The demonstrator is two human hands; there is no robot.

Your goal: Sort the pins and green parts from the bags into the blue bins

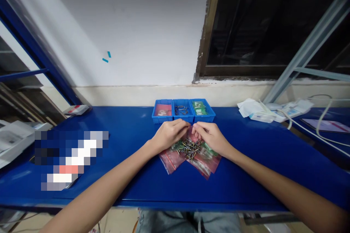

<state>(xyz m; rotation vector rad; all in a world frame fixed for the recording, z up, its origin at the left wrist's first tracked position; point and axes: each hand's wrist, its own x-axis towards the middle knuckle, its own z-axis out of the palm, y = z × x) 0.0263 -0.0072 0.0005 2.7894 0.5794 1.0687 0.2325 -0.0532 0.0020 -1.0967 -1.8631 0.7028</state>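
Note:
My left hand (171,133) and my right hand (209,136) are close together at the middle of the blue table, thumbs and fingers pinched on the upper part of a small red zip bag (193,133). The fingertips partly hide this bag. Just below them lies a loose heap of screws (190,148), on and among other clear bags. One red-edged zip bag (171,160) sticks out at the lower left, another (206,167) at the lower right with pale pieces inside. Green bits show under both hands, too small to make out.
Behind my hands stand three blue bins: the left bin (154,116) holds a red bag, the middle bin (183,117) screws, the right bin (205,118) green packets. White papers and cables (257,111) lie right; a tablet (326,125) is beyond. A blurred-out object lies left.

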